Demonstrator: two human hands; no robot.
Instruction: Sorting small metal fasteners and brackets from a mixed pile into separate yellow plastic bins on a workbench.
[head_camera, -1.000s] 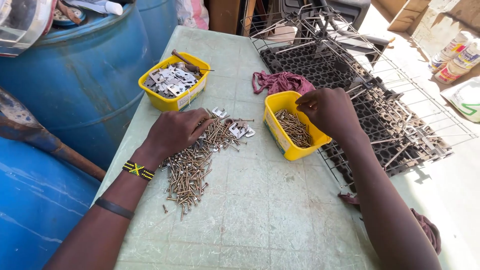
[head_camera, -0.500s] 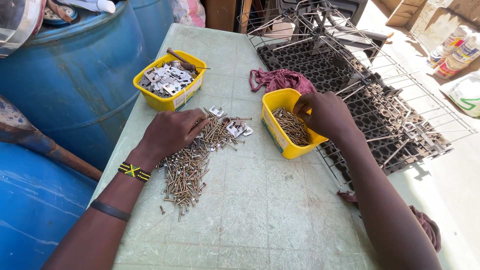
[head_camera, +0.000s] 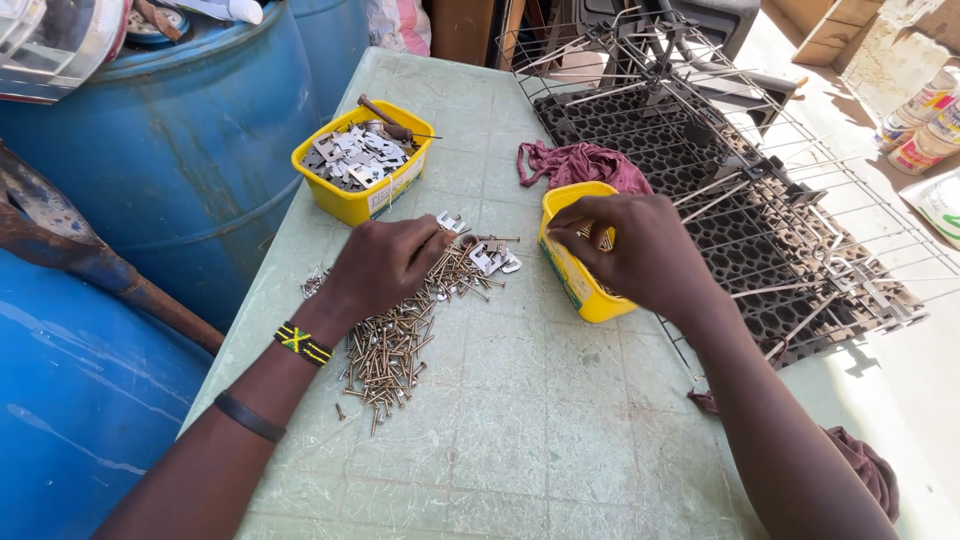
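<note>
Left hand (head_camera: 385, 265) presses the screw pile (head_camera: 400, 335) flat, grip unclenched; at three o'clock, right hand (head_camera: 640, 255) seemingly pinches screws over the yellow tub (head_camera: 570, 275).

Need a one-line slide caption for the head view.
Left hand on a pile of loose screws, right hand over a yellow tub on a pale green table.

Green table (head_camera: 560, 420) bears 2 yellow tubs (head_camera: 362, 170); loose screws (head_camera: 395, 345); rag (head_camera: 580, 162).
</note>
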